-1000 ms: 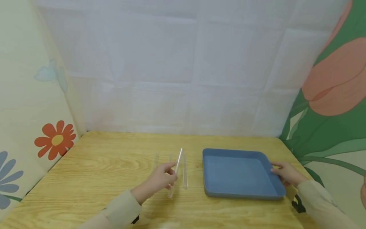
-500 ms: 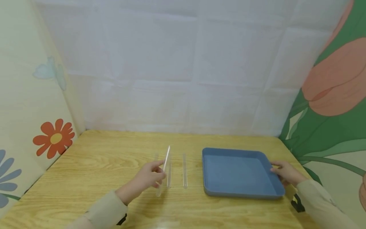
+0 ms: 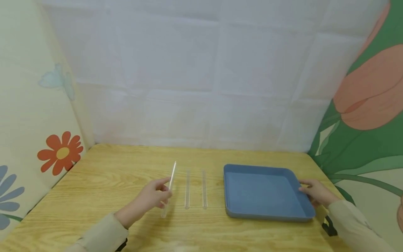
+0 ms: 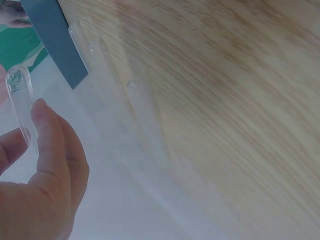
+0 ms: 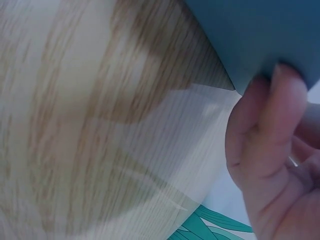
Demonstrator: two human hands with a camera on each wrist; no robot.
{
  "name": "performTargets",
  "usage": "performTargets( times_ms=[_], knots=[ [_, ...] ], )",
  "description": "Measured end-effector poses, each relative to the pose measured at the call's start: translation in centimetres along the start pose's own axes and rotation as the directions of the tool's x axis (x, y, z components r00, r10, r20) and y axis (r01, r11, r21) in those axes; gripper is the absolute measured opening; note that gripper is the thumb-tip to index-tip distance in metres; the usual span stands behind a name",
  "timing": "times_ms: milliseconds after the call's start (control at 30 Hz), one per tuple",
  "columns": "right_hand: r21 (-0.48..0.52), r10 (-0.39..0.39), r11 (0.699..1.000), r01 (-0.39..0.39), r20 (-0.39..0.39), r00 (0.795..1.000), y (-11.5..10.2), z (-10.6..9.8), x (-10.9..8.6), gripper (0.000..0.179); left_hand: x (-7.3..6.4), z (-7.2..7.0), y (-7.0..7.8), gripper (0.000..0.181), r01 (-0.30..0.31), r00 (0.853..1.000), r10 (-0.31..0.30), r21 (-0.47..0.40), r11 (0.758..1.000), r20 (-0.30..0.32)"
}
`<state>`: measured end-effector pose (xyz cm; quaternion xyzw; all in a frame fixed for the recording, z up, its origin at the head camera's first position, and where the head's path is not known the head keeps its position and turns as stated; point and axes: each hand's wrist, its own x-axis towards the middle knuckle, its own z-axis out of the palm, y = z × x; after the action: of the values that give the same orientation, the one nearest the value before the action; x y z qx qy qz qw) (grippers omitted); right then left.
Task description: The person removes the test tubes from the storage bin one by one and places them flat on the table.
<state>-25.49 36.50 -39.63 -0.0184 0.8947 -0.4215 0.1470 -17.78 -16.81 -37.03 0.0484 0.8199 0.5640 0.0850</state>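
My left hand (image 3: 149,196) pinches a clear test tube (image 3: 173,172) between thumb and fingers, tilted with its far end raised over the table. In the left wrist view, the tube's rounded end (image 4: 19,82) sticks out past the fingertips. Two more clear test tubes (image 3: 187,192) lie side by side just right of this hand. A third lying tube (image 4: 147,120) shows in the left wrist view, hidden behind the hand in the head view. My right hand (image 3: 316,192) grips the right side of a shallow blue tray (image 3: 264,194), thumb and fingers at its wall.
The wood-grain table (image 3: 135,161) carries all of this. A white cloth (image 3: 176,70) hangs behind it. Flower-printed panels (image 3: 365,147) stand at both sides, the right one close to my right arm. Inside the tray nothing lies on its floor.
My left hand has moved left with the held test tube, past the lying tubes, uncovering the middle one and covering the leftmost. The right hand and the tray have stayed in place.
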Motion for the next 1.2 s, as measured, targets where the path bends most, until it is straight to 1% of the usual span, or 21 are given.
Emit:
performTargets(
  times_ms=[267, 433, 633, 700, 800, 900, 1133, 1200],
  knots=[
    [-0.010, 0.005, 1.000, -0.005, -0.001, 1.000, 0.0, 0.0, -0.1, 0.053, 0.0, -0.9, -0.8, 0.060, 0.009, 1.000, -0.008, 0.041, 0.999, -0.027],
    [-0.015, -0.004, 1.000, 0.004, -0.004, 1.000, 0.1, 0.0, 0.0, 0.052, 0.3, -1.5, -1.0, 0.060, -0.003, 0.999, 0.005, 0.065, 0.998, -0.037],
    [-0.023, -0.004, 1.000, 0.004, -0.006, 1.000, 0.2, -0.1, 0.0, 0.053, 0.5, -2.2, -1.1, 0.060, -0.022, 0.999, 0.025, 0.093, 0.995, -0.028],
    [-0.018, -0.004, 1.000, 0.004, -0.006, 1.000, 0.2, 0.0, 0.0, 0.053, 0.8, -2.4, -1.2, 0.060, -0.020, 1.000, 0.022, 0.101, 0.995, -0.021],
    [-0.018, -0.007, 1.000, 0.007, 0.001, 1.000, 0.0, -0.1, -0.1, 0.053, 1.1, -2.8, -1.4, 0.061, -0.010, 1.000, 0.013, 0.106, 0.994, -0.027],
    [-0.024, -0.013, 1.000, 0.013, 0.004, 1.000, -0.1, -0.2, -0.1, 0.053, 1.5, -3.3, -1.6, 0.061, -0.014, 1.000, 0.016, 0.118, 0.993, -0.018],
    [-0.026, -0.013, 1.000, 0.013, 0.002, 1.000, -0.1, -0.2, -0.1, 0.052, 2.2, -4.2, -2.3, 0.061, 0.020, 1.000, -0.020, 0.146, 0.989, 0.001],
    [-0.026, -0.007, 1.000, 0.007, -0.004, 1.000, -0.1, -0.2, -0.1, 0.052, 2.5, -4.4, -2.5, 0.062, 0.015, 1.000, -0.017, 0.156, 0.988, 0.010]
  ],
)
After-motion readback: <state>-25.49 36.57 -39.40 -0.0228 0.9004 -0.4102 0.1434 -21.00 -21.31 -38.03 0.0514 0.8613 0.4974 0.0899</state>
